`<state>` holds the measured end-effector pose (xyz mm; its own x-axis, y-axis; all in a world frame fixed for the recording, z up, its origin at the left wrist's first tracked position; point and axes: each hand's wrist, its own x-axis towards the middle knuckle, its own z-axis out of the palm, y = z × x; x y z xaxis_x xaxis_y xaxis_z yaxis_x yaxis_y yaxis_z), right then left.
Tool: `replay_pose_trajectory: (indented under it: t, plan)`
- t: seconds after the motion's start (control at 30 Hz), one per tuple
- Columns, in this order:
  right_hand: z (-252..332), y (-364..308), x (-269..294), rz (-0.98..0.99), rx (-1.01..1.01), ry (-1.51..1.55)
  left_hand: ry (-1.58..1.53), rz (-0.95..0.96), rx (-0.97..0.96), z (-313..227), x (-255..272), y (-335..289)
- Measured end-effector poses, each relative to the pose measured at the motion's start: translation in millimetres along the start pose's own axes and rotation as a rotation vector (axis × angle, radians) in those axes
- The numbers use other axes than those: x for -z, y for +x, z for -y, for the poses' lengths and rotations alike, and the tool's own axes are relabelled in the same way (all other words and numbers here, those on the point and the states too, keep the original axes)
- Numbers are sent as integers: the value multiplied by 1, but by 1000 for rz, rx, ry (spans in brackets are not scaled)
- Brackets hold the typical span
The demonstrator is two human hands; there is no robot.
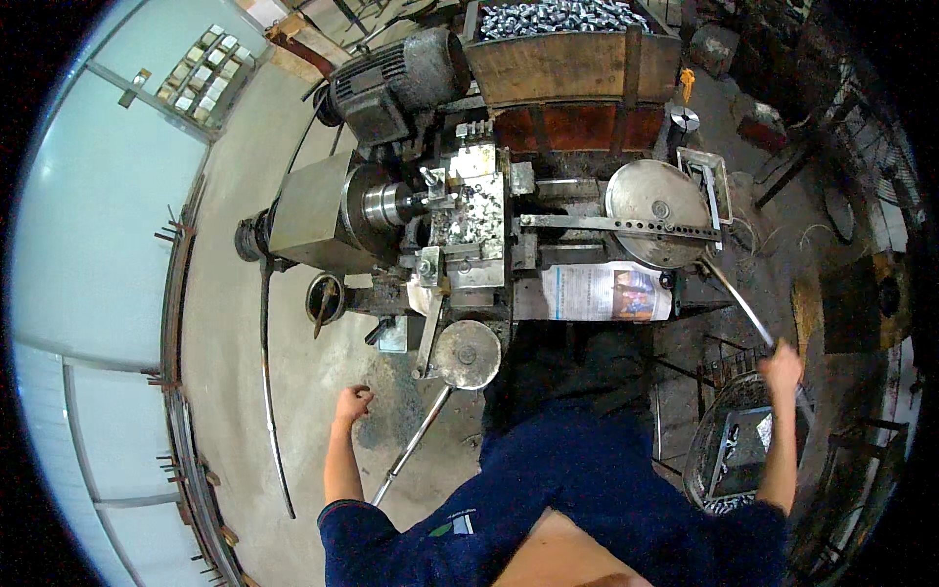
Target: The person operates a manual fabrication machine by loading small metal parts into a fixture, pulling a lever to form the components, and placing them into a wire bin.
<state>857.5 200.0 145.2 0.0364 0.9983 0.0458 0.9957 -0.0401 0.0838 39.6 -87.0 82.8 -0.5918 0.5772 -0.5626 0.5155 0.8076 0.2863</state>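
Workshop (230,342); right fingers (781,370) grip slim, silvery lever (740,301).

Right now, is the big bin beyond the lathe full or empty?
The bin looks nearly full: shiny metal pieces reach close to its rim.

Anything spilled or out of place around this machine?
Yes. A dark patch stains the floor beside the left hand, possibly a spill; source unclear. Loose metal chips litter the machine's central plate. A printed paper sheet beside the round disc looks odd among metal parts.
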Motion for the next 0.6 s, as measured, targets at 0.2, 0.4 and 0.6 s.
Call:
replay_pose_trajectory:
  t: [0.2, 0.4, 0.6]
  plan:
    - [64, -91, 6, 163, -61, 411, -169, -58, 67, 32, -28, -8]
    - [102, -106, 36, 229, -204, 577, -120, -43, -1, -1, -26, 17]
    - [104, -84, 47, 401, -172, 408, 72, -120, -151, -33, -24, 28]
